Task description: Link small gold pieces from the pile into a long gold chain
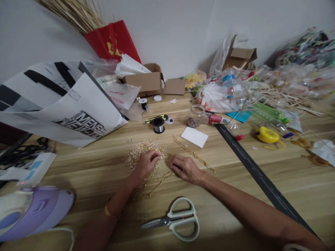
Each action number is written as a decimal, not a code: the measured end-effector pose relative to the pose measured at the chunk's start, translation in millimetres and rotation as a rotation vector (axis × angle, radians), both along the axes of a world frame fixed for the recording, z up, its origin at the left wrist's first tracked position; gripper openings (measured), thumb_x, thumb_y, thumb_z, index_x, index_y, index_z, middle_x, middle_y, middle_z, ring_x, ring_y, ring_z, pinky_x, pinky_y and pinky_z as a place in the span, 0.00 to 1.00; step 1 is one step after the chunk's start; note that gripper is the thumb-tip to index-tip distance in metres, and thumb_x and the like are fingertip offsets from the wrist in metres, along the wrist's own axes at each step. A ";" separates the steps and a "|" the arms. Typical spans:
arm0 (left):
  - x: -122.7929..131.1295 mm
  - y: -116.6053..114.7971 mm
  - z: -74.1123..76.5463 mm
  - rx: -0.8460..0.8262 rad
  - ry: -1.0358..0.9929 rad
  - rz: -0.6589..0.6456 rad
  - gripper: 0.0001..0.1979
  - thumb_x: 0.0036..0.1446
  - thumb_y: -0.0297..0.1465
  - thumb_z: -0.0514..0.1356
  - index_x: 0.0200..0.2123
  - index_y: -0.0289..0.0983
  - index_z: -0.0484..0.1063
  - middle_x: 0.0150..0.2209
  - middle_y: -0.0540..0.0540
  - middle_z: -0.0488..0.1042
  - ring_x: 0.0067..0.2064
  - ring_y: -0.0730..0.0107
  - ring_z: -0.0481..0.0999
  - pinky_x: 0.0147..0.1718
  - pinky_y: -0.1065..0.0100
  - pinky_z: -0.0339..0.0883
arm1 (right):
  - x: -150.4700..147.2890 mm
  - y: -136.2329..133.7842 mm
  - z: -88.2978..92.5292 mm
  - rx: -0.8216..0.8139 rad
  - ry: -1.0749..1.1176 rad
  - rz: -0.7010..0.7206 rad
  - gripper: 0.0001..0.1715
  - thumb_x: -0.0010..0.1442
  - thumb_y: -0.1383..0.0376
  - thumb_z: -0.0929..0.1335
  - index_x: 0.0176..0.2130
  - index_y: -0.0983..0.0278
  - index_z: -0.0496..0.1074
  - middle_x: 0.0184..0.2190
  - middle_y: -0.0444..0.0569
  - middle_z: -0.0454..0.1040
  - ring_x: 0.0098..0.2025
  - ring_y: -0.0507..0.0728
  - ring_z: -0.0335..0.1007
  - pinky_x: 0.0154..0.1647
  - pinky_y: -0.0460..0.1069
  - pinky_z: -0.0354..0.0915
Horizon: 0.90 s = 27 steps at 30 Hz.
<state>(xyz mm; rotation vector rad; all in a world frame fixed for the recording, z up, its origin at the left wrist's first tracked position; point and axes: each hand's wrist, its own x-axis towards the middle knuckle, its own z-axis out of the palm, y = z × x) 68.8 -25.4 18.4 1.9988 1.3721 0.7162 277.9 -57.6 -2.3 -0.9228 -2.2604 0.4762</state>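
My left hand is over the right side of a pile of small clear and gold beads, its thumb and fingers pinched together; what they hold is too small to make out. To its right, my right hand rests low on the wooden table with curled fingers, and whatever is under its fingertips is hidden. One gold chain lies below and between the hands. Another gold chain stretches diagonally beyond my right hand. White-handled scissors lie nearer to me, blades pointing left.
A purple iron and a large white bag stand left. Beyond the hands are a wire spool, white card and bead jar. A yellow tape measure, bottles and sticks clutter the right; a dark strip crosses the table.
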 end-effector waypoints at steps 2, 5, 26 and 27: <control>-0.4 0.5 0.2 -0.081 -0.092 0.019 0.06 0.53 0.31 0.58 0.32 0.36 0.73 0.29 0.48 0.78 0.31 0.69 0.75 0.32 0.70 0.67 | -0.1 -0.2 0.9 -0.001 0.004 0.001 0.09 0.65 0.67 0.60 0.37 0.64 0.68 0.34 0.50 0.71 0.34 0.52 0.68 0.35 0.45 0.64; -1.6 1.6 0.1 -0.149 -0.177 0.032 0.08 0.51 0.33 0.60 0.32 0.35 0.74 0.29 0.48 0.79 0.32 0.68 0.76 0.33 0.69 0.69 | 0.0 -0.2 1.8 0.003 0.005 0.007 0.09 0.65 0.67 0.60 0.37 0.64 0.68 0.35 0.50 0.71 0.34 0.52 0.68 0.35 0.45 0.64; -6.5 7.0 -6.0 -0.237 -0.426 0.139 0.14 0.42 0.32 0.65 0.35 0.33 0.75 0.30 0.45 0.79 0.33 0.67 0.78 0.37 0.66 0.72 | -0.5 -0.1 2.0 0.006 0.007 0.009 0.09 0.65 0.67 0.60 0.36 0.64 0.68 0.32 0.50 0.71 0.33 0.52 0.67 0.33 0.45 0.63; -6.2 7.0 -5.6 -0.243 -0.429 0.150 0.13 0.42 0.33 0.66 0.33 0.33 0.76 0.30 0.44 0.79 0.33 0.67 0.78 0.37 0.66 0.72 | -0.6 -0.2 2.3 0.004 0.007 0.010 0.10 0.65 0.67 0.60 0.36 0.64 0.68 0.32 0.50 0.70 0.33 0.52 0.67 0.33 0.45 0.63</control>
